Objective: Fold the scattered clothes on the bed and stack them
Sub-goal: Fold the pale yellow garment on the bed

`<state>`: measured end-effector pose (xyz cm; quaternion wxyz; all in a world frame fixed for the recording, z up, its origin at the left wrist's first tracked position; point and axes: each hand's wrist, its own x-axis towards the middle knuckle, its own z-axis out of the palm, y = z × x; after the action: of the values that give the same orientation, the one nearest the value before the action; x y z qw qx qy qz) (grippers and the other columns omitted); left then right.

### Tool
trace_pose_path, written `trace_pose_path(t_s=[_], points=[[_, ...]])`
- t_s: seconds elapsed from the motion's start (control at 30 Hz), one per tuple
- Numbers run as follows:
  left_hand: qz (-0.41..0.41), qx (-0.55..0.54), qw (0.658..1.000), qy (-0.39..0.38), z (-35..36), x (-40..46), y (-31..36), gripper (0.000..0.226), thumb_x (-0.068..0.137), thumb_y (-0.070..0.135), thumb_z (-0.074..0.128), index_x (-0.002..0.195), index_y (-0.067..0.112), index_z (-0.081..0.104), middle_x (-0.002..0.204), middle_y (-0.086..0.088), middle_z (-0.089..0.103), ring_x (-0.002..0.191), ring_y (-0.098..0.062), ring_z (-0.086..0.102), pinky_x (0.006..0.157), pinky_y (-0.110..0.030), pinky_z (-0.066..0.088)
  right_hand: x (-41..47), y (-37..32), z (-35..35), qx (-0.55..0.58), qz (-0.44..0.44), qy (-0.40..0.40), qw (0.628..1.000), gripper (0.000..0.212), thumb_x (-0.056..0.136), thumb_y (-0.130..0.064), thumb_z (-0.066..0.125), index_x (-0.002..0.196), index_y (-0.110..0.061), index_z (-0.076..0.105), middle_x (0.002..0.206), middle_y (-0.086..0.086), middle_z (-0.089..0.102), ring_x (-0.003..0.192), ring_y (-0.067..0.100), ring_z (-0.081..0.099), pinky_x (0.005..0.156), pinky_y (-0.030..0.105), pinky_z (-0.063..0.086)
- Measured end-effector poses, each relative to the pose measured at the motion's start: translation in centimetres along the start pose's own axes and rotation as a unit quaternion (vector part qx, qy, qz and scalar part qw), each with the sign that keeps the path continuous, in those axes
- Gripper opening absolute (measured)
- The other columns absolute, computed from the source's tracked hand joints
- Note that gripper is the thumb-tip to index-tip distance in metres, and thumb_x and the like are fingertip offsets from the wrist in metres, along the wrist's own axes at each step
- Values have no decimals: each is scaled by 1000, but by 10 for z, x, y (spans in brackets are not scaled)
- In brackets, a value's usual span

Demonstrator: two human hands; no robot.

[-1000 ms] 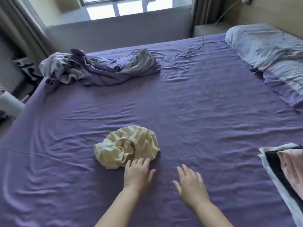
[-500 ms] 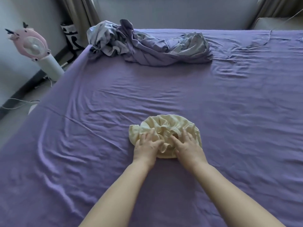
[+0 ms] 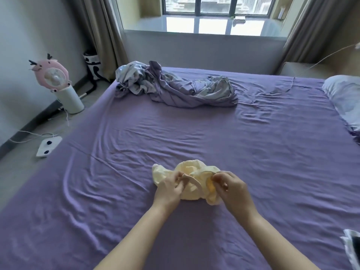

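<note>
Both hands work on the cream garment point(image 3: 194, 180), which lies bunched on the purple sheet point(image 3: 253, 149) at lower centre of the frame. The left hand point(image 3: 171, 189) pinches a fold or strap of it between thumb and fingers; the right hand point(image 3: 230, 189) has its fingertips curled into the cloth at the garment's right edge.

The likely trouble is that each hand holds only a thin bit of a crumpled bundle. If the two grips are on layers that do not belong to one edge, pulling apart would probably twist the piece rather than open it flat, and a strap could slip out of the pinch. The wrinkled sheet may also drag along underneath.

Half a second ago both palms lay flat on top of the bundle; now the fingers have closed on the fabric and part of it is lifted. The view has tilted up, so the window point(image 3: 214, 14) and the pink fan point(image 3: 52, 75) at upper left show more fully, and the heap of lilac bedding point(image 3: 175, 88) sits lower in the frame.
</note>
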<state>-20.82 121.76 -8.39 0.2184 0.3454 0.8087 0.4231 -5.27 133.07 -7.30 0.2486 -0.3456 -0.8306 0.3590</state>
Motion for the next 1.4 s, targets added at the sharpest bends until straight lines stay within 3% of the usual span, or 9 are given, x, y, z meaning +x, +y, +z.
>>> trace_pose_path(t_s=[0.13,0.23,0.47,0.63,0.8,0.9,1.0,1.2,1.4], points=[[-57,-110,992,16,-29,-28,67,12,96,16,50,96,9,59,80,4,59,78,-11,55,70,-9,41,-22,-46,-52,75,48,17,996,26,82,-10,68,95,-29,57,79,-8,65,73,13,62,68,20,48],[-116,-212,970,-2,-48,-55,112,16,96,19,44,94,13,58,84,-2,61,85,-21,58,86,-36,48,-39,-76,-91,158,109,8,981,18,83,-17,70,93,-29,62,79,-10,68,76,11,64,71,18,46],[-169,-452,876,17,-87,-130,193,35,89,24,36,66,11,58,61,-5,58,62,-19,57,65,-37,52,-87,-125,-178,266,150,36,952,15,91,-9,56,83,-18,64,76,4,66,67,15,61,62,29,53],[-154,-373,915,9,-93,-180,223,47,95,50,46,77,7,56,60,-6,62,62,-21,62,59,-32,53,-111,-142,-224,233,134,49,962,14,94,-11,50,87,-16,61,77,2,62,73,16,58,70,32,50],[-37,-219,972,-71,-100,-225,238,30,81,20,73,73,14,45,66,-3,51,57,-12,51,52,-23,45,-138,-160,-246,275,133,35,951,15,94,-11,50,85,-18,60,69,1,61,54,9,59,47,23,48],[8,-86,988,-127,-103,-244,249,26,77,4,71,94,12,53,92,-6,62,79,-12,59,68,-23,49,-149,-175,-249,329,111,-1,938,16,95,-9,50,83,-18,57,66,4,55,50,14,53,48,29,44],[58,-1,980,-191,-100,-255,262,64,76,12,77,131,17,45,124,-3,55,116,-14,51,96,-25,44,-158,-191,-246,340,80,-31,936,15,94,-11,52,83,-20,57,66,4,54,49,12,51,46,26,42],[60,-85,964,-246,-87,-265,277,7,89,10,61,94,4,61,84,-9,52,80,-20,48,73,-34,39,-171,-205,-258,243,46,-11,969,16,93,-11,54,82,-22,58,63,0,55,49,8,49,44,19,41],[1,-339,907,-249,-104,-267,279,23,96,7,45,107,8,65,86,-10,63,70,-19,60,64,-31,52,-195,-202,-286,205,33,-116,971,14,83,-17,70,96,-14,65,76,3,70,60,6,59,55,16,48]])
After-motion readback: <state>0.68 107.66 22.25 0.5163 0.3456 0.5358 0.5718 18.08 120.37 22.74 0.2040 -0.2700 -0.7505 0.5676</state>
